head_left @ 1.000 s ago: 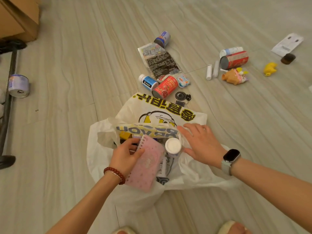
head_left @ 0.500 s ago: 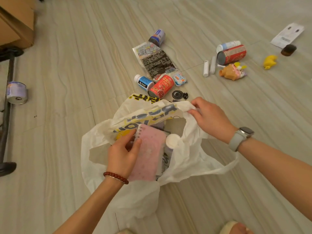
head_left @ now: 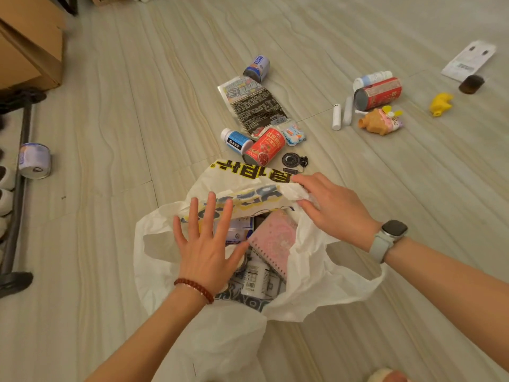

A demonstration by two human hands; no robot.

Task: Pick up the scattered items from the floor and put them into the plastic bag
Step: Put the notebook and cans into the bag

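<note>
A white plastic bag (head_left: 316, 282) with yellow and black print lies open on the floor in front of me. A pink spiral notebook (head_left: 275, 241) rests inside it among other packets. My left hand (head_left: 206, 244) hovers flat over the bag's mouth, fingers spread, holding nothing. My right hand (head_left: 327, 208) pinches the bag's far rim and lifts it. Just beyond the bag lie a red can (head_left: 265, 150), a small white bottle with a blue label (head_left: 235, 139), a black round keychain (head_left: 293, 160) and a black printed packet (head_left: 254, 104).
Farther right on the floor are a second red can (head_left: 378, 92), two white tubes (head_left: 341, 113), a tan toy (head_left: 381, 123), a yellow toy (head_left: 440, 103) and a white paper (head_left: 468, 60). A blue can (head_left: 257, 68) lies farther back. A cardboard box (head_left: 30, 42), a black rack (head_left: 13, 216) and a tin (head_left: 34, 160) stand left.
My left hand has let go of the pink notebook, which now lies inside the bag, and has opened flat. My right hand still holds up the bag's rim.
</note>
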